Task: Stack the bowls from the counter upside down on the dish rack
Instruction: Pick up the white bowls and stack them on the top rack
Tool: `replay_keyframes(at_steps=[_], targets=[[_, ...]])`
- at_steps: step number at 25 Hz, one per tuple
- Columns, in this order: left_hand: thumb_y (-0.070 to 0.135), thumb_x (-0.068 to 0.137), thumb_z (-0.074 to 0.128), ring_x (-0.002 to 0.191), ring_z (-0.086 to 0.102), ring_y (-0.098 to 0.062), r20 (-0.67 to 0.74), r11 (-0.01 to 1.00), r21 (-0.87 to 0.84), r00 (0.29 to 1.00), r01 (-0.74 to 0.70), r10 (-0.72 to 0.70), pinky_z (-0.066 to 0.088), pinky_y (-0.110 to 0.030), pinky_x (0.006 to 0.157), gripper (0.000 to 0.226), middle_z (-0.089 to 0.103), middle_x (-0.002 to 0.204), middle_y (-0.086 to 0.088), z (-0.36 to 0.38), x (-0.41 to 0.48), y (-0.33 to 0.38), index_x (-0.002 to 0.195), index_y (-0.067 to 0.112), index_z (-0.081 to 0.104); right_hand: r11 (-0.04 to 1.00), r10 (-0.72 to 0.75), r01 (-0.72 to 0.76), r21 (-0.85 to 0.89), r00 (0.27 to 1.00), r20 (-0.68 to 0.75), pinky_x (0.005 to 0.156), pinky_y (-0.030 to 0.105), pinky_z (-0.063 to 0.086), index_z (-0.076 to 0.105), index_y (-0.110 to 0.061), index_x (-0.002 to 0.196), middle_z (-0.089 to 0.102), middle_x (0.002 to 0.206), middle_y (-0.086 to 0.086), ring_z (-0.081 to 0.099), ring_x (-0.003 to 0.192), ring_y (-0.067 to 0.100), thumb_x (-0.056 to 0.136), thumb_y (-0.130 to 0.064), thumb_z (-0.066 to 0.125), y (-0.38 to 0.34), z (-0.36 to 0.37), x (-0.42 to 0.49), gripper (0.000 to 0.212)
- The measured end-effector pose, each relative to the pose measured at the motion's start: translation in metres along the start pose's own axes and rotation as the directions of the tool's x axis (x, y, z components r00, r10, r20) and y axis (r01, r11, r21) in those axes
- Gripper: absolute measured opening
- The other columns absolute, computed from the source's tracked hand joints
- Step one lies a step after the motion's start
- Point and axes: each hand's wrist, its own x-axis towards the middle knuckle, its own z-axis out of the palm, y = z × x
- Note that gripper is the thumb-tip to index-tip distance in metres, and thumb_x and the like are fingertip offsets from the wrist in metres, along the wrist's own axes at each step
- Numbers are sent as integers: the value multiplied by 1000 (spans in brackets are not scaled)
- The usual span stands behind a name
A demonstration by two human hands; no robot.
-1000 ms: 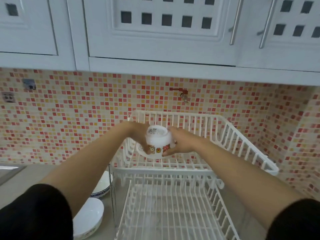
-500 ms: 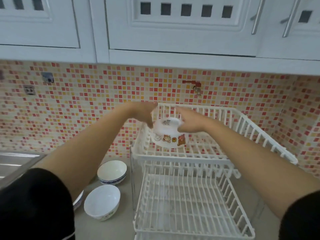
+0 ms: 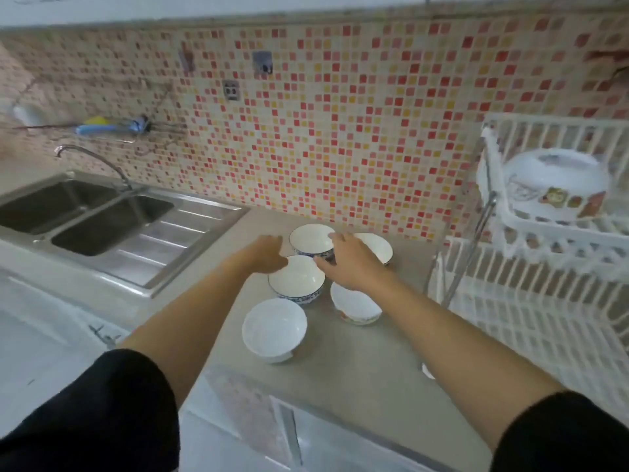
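A moment ago I had both hands up at the white wire dish rack setting down a bowl; now that white bowl with cartoon stickers sits upside down on the rack's upper tier at the right edge of the frame, so I judge one bowl is placed and five remain. The view has swung left to the grey stone counter, with the double stainless steel sink at middle left and the red, orange and cream mosaic wall behind. Five white bowls stand upright at centre frame. My left hand and right hand are open and empty, fingers spread, flanking the blue-patterned white bowl; whether they touch its rim I cannot tell.
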Motion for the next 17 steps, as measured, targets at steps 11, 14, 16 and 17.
replay_keyframes(at_steps=[11, 14, 16, 17], targets=[[0, 86, 51, 120, 51, -40, 90, 917, -319, 971, 240, -223, 43, -42, 98, 62, 46, 134, -23, 163, -33, -81, 142, 0, 25, 804, 395, -535, 260, 807, 439, 92, 29, 44, 44, 1, 134, 51, 137, 22, 52, 122, 34, 99, -23, 37, -19, 190, -15, 43], [4, 85, 51, 115, 52, -43, 57, 893, -401, 979, 204, -197, 43, -43, 94, 68, 47, 127, -21, 137, -44, -70, 145, 11, 20, 760, 386, -497, 419, 863, 325, 74, 26, 55, 39, 0, 130, 53, 127, 23, 58, 97, 33, 98, -11, 33, -28, 161, -24, 34], [23, 90, 53, 116, 52, -41, -76, 890, -444, 986, 100, -149, 43, -43, 95, 63, 47, 128, -20, 104, -48, -56, 145, 17, 23, 812, 345, -377, 446, 926, 154, 76, 44, 57, 39, -6, 128, 55, 114, 21, 58, 87, 33, 95, -5, 34, -29, 122, -26, 33], [36, 92, 52, 120, 50, -38, -181, 868, -497, 976, 11, -117, 42, -41, 97, 60, 45, 132, -18, 84, -49, -48, 145, 20, 26, 874, 314, -309, 375, 948, 51, 79, 47, 54, 34, -10, 137, 54, 116, 19, 58, 90, 34, 93, -3, 35, -28, 101, -25, 44]])
